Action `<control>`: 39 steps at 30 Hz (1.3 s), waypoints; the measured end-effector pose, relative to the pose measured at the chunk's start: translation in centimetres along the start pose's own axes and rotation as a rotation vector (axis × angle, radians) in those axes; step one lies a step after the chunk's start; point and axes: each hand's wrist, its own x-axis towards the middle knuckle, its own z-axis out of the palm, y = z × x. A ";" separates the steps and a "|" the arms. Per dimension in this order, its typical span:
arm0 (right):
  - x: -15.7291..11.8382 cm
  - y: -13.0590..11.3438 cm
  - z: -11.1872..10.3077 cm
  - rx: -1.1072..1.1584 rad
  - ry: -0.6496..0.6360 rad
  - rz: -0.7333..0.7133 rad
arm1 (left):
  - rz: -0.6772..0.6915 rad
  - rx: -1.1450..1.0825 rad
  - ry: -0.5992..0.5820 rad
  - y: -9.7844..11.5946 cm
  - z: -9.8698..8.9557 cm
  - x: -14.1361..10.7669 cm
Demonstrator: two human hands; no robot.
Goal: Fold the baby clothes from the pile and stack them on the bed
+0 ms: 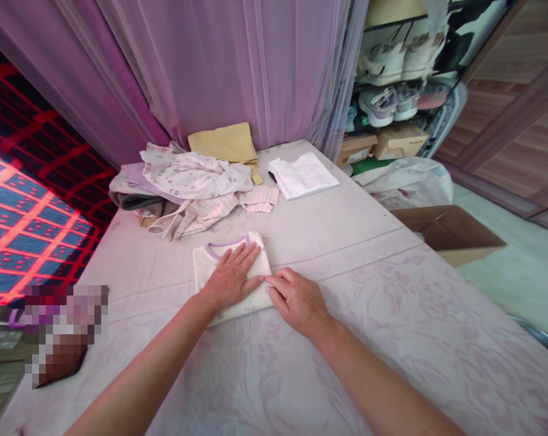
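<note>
A cream shirt (231,310) with a lilac neckband lies folded into a compact rectangle on the bed. My left hand (232,275) rests flat on top of it, palm down, with its fingers stretched toward the collar. At the shirt's right edge, my right hand (298,297) has its fingers curled and its thumb close to the index finger, gripping the fabric there. The tips of my left thumb and right index finger nearly meet. Part of the shirt's front is hidden under my left hand.
Behind the shirt, a loose pile of clothes (192,175) lies beside a folded yellow cloth (221,142). A folded white garment (303,175) is at the bed's (392,339) far right. An open cardboard box (450,230) stands on the floor near shelves of shoes (382,63).
</note>
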 end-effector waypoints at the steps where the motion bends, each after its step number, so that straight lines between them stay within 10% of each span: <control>1: 0.0 0.1 0.0 0.003 0.005 0.003 | -0.015 -0.004 -0.010 0.2 -0.2 0.1; 11: 0.1 0.4 0.1 0.030 0.031 0.026 | -0.024 0.070 0.223 1.9 -1.5 2.8; 27: 0.2 1.0 0.1 0.140 0.073 0.036 | -0.171 -0.049 0.101 1.2 0.3 3.7; 39: 0.4 1.3 0.4 0.119 0.224 0.054 | -0.292 -0.026 0.244 -3.4 -0.1 -5.8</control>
